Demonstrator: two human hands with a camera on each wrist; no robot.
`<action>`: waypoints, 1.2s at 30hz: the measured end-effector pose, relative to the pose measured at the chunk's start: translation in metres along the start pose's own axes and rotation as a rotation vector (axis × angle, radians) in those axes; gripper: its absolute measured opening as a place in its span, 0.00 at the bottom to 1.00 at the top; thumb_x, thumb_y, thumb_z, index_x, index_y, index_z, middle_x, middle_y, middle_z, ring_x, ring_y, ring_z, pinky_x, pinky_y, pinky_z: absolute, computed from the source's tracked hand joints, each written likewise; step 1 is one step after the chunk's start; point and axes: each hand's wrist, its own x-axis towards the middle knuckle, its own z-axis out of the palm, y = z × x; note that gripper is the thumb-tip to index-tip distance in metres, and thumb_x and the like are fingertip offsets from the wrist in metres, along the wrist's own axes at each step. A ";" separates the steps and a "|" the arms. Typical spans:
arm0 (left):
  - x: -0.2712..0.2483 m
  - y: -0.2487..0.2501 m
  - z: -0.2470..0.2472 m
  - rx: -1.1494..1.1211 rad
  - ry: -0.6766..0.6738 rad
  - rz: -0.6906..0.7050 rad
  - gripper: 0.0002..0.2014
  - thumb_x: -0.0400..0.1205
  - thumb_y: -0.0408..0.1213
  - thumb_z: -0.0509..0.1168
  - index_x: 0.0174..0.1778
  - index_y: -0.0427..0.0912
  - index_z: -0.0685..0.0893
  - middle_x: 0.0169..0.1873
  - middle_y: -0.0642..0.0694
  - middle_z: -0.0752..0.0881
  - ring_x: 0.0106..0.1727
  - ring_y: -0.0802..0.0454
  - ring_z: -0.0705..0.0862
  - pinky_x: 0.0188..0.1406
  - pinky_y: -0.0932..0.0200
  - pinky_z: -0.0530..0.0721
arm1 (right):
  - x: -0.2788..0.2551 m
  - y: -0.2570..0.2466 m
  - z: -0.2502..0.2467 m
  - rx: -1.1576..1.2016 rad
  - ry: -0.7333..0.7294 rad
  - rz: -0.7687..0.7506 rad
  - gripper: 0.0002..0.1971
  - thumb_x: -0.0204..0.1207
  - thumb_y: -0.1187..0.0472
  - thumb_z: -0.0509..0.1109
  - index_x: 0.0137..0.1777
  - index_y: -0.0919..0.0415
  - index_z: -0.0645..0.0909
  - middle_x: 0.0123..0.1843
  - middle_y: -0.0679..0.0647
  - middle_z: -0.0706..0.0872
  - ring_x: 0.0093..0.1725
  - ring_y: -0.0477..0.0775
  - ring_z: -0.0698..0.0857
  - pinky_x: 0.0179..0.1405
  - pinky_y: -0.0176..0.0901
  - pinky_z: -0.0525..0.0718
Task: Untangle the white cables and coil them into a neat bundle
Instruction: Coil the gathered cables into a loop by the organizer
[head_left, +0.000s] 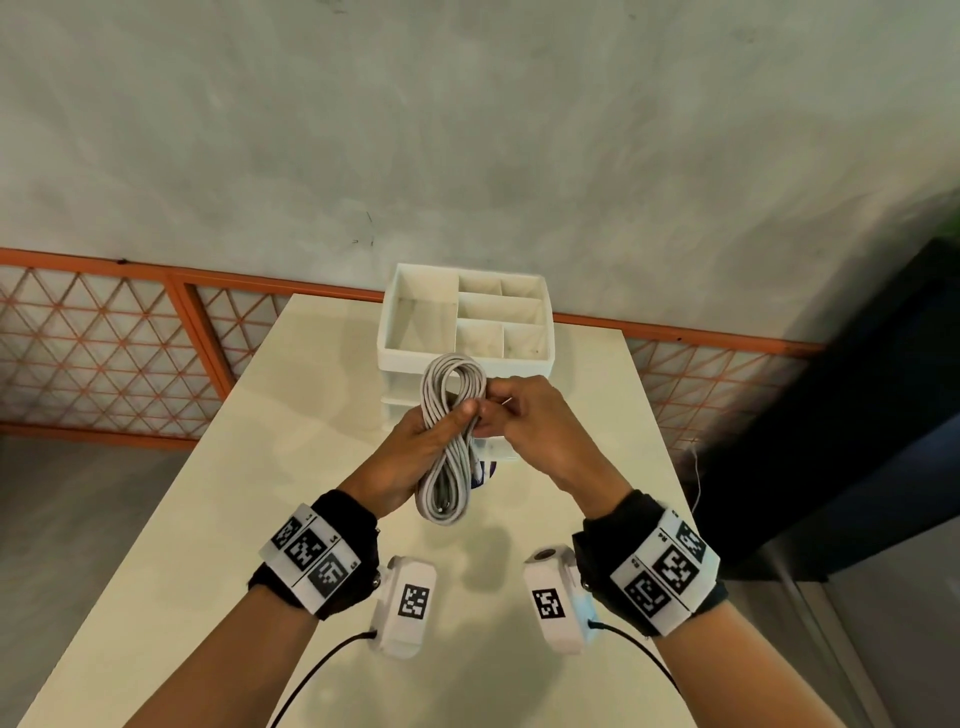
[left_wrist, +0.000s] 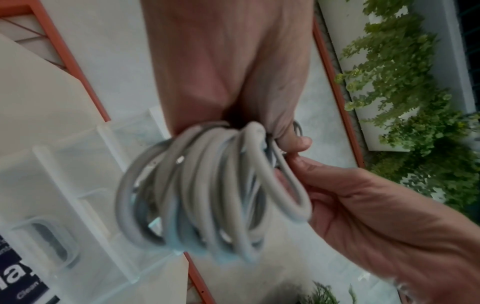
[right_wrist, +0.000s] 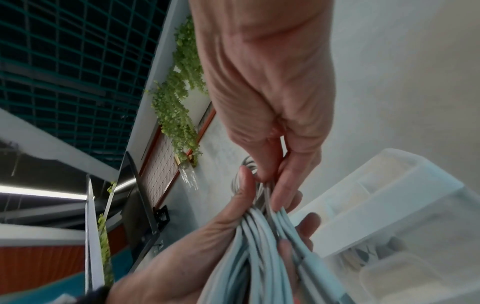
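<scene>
Together above the table (head_left: 260, 467), left hand (head_left: 415, 457) gripping coiled white cables (head_left: 449, 441), right hand (head_left: 540, 431) fingers seemingly pinching them.

A semi-outdoor work corner: bare concrete wall (head_left: 467, 130) across the upper frame, orange lattice fence (head_left: 104, 353) at left, climbing greenery (left_wrist: 405, 86) at right.

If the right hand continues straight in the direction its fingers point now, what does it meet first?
Probably the cable bundle, which the right hand already pinches at the waist; behind it lies the left hand.
</scene>
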 end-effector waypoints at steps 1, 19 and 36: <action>0.000 0.001 0.000 -0.013 0.000 -0.002 0.14 0.86 0.42 0.55 0.56 0.44 0.85 0.42 0.55 0.92 0.44 0.61 0.89 0.44 0.67 0.83 | 0.000 0.000 0.001 -0.023 0.023 -0.013 0.10 0.78 0.70 0.67 0.56 0.67 0.86 0.47 0.60 0.89 0.45 0.56 0.90 0.51 0.38 0.89; 0.001 0.000 -0.004 -0.026 0.110 -0.078 0.20 0.82 0.51 0.58 0.54 0.39 0.85 0.37 0.44 0.88 0.43 0.49 0.89 0.41 0.60 0.87 | 0.007 0.010 -0.012 -0.071 -0.176 0.076 0.26 0.75 0.54 0.73 0.73 0.52 0.73 0.65 0.54 0.80 0.64 0.52 0.82 0.63 0.43 0.81; 0.005 0.013 -0.001 -0.001 0.051 0.041 0.04 0.77 0.33 0.71 0.43 0.38 0.83 0.33 0.47 0.86 0.41 0.53 0.86 0.41 0.62 0.83 | 0.002 0.029 0.009 0.217 -0.523 0.286 0.02 0.68 0.62 0.71 0.38 0.60 0.83 0.34 0.53 0.86 0.38 0.46 0.87 0.47 0.41 0.84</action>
